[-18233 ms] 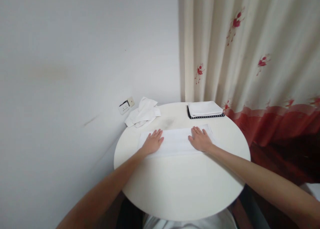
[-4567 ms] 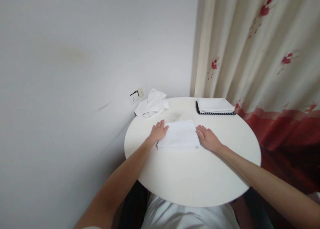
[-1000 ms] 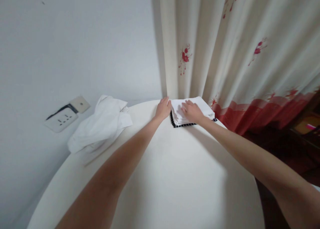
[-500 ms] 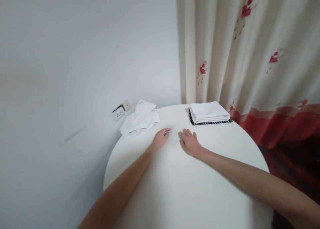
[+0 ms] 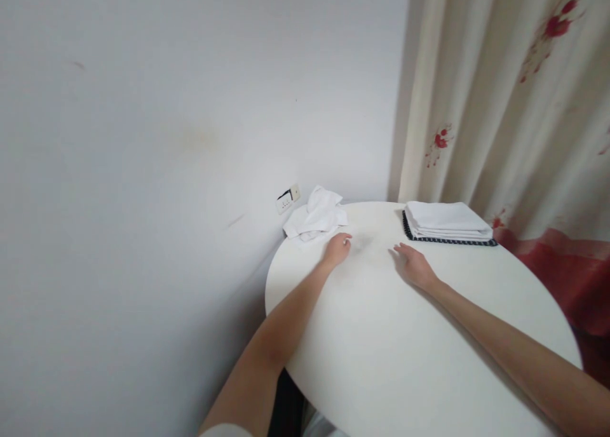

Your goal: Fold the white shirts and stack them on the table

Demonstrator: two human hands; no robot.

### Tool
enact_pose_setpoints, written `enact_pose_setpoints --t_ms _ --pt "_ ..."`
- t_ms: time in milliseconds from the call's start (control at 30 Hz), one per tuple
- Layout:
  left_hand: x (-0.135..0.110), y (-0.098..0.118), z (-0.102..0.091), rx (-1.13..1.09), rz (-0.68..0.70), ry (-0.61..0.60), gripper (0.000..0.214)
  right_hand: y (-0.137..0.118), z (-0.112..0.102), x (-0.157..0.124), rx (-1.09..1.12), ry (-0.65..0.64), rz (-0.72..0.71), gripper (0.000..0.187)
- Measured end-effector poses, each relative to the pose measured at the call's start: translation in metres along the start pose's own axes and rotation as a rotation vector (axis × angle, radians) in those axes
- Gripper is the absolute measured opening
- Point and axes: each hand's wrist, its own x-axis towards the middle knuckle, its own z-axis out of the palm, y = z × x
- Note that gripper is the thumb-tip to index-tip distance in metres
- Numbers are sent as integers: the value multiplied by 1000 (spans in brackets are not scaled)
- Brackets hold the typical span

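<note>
My left hand (image 5: pixel 338 249) is over the white round table (image 5: pixel 395 335), close to the near edge of a crumpled white cloth (image 5: pixel 320 212). Its fingers curve loosely with the thumb apart, and nothing shows in them. Farther right, my right hand (image 5: pixel 413 265) is turned partly on its side just above the tabletop, fingers apart and holding nothing. Beyond it lies a stack of neatly folded white cloth (image 5: pixel 445 218) on a dark piece with a black-and-white patterned edge (image 5: pixel 448 241).
A pale wall (image 5: pixel 190 170) runs along the left and back, with a socket (image 5: pixel 284 202) low beside the table. At the right hangs a cream curtain (image 5: pixel 476 107) with red flowers and a red lower band. Something dark (image 5: pixel 286 402) shows below the table's near edge.
The view has swung left, so the table and cloths appear farther right. My hands have moved apart, and my right hand has lifted and turned from lying flat on the table.
</note>
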Motion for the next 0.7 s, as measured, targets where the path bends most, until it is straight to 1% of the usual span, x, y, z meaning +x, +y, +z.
enact_pose_setpoints --t_ms 100,233,300,367,433,533,600,700 --pt "8 -17 -20 36 -94 159 29 13 1 2 -95 29 -68 52" --pt "16 -44 -47 92 -266 352 27 29 5 4 -178 42 -148 55" --pt "16 -59 -59 128 -370 432 28 35 7 5 -191 52 -168 57" --pt "15 -72 -69 164 -479 485 30 39 9 6 -192 62 -178 58" --pt "12 -85 -75 193 -580 498 31 42 10 6 -188 69 -179 59" --pt "9 -98 -76 225 -686 468 31 44 11 6 -195 78 -178 59" --pt "8 -103 -74 242 -711 440 34 44 11 6 -215 83 -177 60" --pt "10 -109 -72 254 -704 399 35 43 11 5 -239 83 -169 62"
